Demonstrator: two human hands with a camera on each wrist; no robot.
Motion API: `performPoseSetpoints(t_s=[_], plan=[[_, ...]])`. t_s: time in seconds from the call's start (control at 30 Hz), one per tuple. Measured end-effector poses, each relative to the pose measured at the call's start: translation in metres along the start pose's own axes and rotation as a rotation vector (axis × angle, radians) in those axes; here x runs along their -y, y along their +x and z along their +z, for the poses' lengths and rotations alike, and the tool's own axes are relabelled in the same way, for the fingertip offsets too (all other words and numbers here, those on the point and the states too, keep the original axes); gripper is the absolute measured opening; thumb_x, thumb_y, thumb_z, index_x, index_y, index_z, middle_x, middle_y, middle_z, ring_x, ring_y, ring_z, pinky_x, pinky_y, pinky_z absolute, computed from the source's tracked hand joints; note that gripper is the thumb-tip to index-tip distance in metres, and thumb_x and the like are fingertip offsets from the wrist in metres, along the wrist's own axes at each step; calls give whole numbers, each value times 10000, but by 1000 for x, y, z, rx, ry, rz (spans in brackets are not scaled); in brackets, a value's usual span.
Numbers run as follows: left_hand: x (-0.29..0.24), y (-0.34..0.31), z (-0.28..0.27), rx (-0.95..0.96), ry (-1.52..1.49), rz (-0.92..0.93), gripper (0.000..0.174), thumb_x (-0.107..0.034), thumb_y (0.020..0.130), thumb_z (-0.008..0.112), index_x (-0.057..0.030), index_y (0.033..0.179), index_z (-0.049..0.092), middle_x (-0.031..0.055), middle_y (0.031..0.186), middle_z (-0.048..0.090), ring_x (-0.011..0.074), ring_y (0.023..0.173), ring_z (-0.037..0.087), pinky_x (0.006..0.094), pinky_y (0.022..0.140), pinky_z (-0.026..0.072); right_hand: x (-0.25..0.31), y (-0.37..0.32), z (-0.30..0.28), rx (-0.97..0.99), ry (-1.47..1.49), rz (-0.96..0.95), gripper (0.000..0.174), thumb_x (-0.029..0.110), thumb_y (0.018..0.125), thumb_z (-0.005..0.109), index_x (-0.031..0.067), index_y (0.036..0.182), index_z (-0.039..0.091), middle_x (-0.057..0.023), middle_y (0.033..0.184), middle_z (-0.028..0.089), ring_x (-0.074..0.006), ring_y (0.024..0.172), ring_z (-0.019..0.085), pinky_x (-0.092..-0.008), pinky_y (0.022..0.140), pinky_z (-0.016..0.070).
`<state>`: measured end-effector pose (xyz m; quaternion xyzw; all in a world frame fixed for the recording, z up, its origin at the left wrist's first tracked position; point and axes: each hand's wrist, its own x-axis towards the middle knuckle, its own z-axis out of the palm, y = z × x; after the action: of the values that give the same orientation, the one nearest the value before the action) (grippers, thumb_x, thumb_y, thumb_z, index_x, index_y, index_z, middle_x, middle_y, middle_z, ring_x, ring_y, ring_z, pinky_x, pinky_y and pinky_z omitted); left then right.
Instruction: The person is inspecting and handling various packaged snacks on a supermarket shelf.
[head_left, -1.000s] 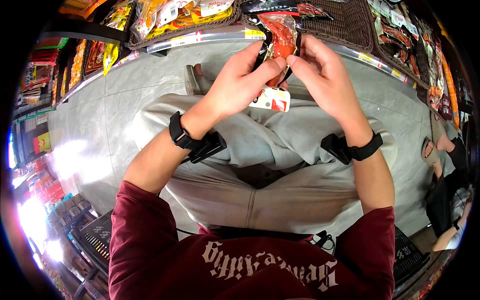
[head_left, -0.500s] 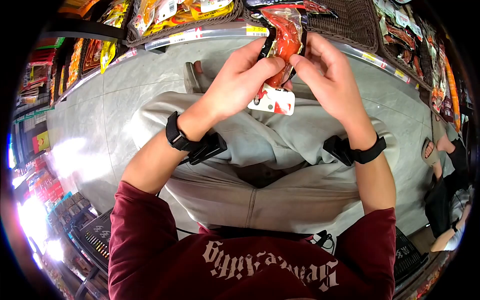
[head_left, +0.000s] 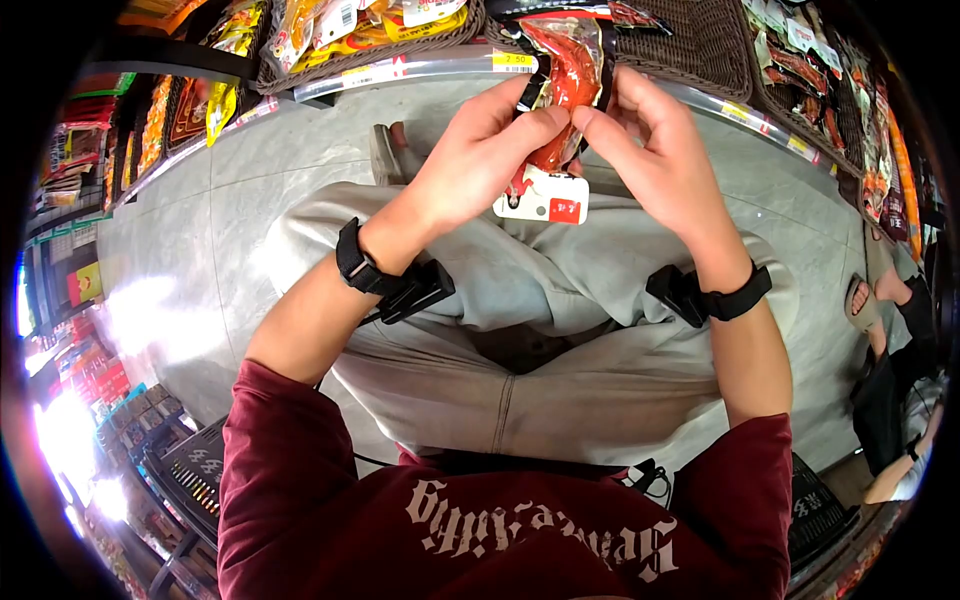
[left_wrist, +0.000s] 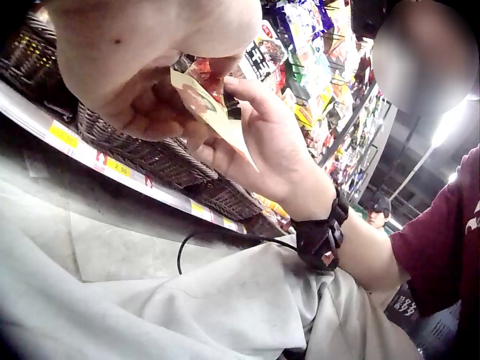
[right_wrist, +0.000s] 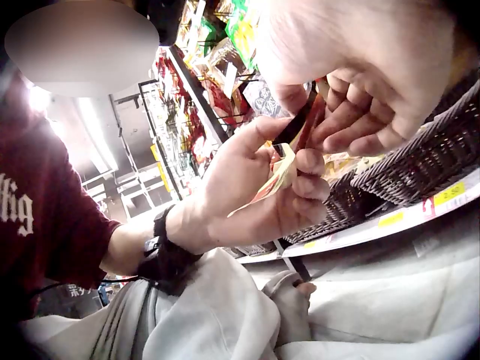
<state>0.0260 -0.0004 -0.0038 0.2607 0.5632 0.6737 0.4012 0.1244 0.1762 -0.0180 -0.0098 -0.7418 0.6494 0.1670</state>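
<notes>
In the head view, a clear plastic packet of reddish-brown meat (head_left: 562, 62) with black edges is held up in front of the shelf. Its white card end (head_left: 548, 200), with a red patch, hangs toward the lap. My left hand (head_left: 478, 160) grips the packet's left side, thumb across its front. On the other side my right hand (head_left: 655, 150) pinches the edge, its thumb tip close to the left thumb. The card (left_wrist: 214, 112) stands edge-on between both hands in the left wrist view. In the right wrist view, curled right-hand fingers (right_wrist: 360, 112) meet the packet's red edge.
Wicker baskets (head_left: 690, 55) of packaged snacks line a low shelf with price tags (head_left: 512, 62). Bent knees in pale trousers (head_left: 480, 260) are below the hands. Another person's sandaled foot (head_left: 860, 300) is at the right. A black crate (head_left: 190, 470) stands behind at the left.
Over the last second the packet has shifted slightly right, and its front faces the head camera more squarely. Both hands keep hold of it; the thumbs have barely moved.
</notes>
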Motion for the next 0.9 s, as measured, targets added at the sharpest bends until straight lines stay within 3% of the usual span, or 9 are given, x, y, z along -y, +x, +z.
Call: performPoseSetpoints(t_s=[0.07, 0.13, 0.33, 0.67, 0.77, 0.83, 0.9], plan=[[0, 0, -2, -16, -8, 11, 235, -199, 1104, 555, 6, 1184, 639, 25, 862, 660, 88, 741, 630, 265, 702, 560, 2, 0, 0, 10, -8, -4, 267, 139, 1004, 705, 0, 1232, 685, -4, 945, 716, -69, 837, 635, -271, 805, 515], [-2, 2, -9, 27, 169, -3, 298, -172, 1115, 531, 25, 1327, 603, 106, 1064, 747, 193, 956, 754, 323, 862, 616, 5, -1, 3, -20, 98, 62, 237, 143, 1012, 708, 11, 1207, 691, 4, 925, 712, -62, 825, 640, -265, 792, 512], [-5, 1, -5, -26, 190, 14, 254, -157, 1111, 559, 27, 1280, 609, 127, 1074, 749, 203, 938, 768, 318, 823, 633, 9, 4, -7, 53, -10, 42, 192, 152, 1031, 704, 24, 1172, 682, 17, 876, 701, -54, 780, 651, -248, 752, 494], [-5, 3, -9, 0, 265, 19, 271, -156, 1113, 548, 37, 1301, 579, 133, 1086, 748, 220, 970, 774, 332, 831, 641, 6, 4, -8, 62, 85, 72, 194, 141, 1034, 707, 21, 1181, 663, 5, 875, 705, -54, 774, 657, -232, 699, 469], [-2, 3, -6, 5, 237, 53, 271, -157, 1107, 566, 36, 1296, 590, 114, 1082, 748, 178, 943, 762, 307, 817, 625, 4, 4, -8, 78, 46, 74, 220, 136, 1034, 708, 13, 1206, 646, -1, 882, 711, -53, 782, 656, -226, 691, 472], [3, 4, -2, -95, 168, 147, 194, -157, 1060, 648, 19, 1141, 664, -6, 900, 692, 36, 784, 602, 238, 691, 511, 2, 4, -5, -15, 33, 39, 232, 131, 1008, 744, 21, 1179, 632, -2, 884, 693, -51, 785, 642, -226, 696, 484], [6, 4, -1, -119, 189, 158, 189, -150, 1061, 644, 16, 1149, 654, 0, 902, 694, 38, 780, 605, 235, 688, 512, -6, 5, -1, -82, 38, 8, 245, 132, 992, 766, 28, 1163, 624, 1, 881, 675, -51, 783, 631, -228, 696, 489]])
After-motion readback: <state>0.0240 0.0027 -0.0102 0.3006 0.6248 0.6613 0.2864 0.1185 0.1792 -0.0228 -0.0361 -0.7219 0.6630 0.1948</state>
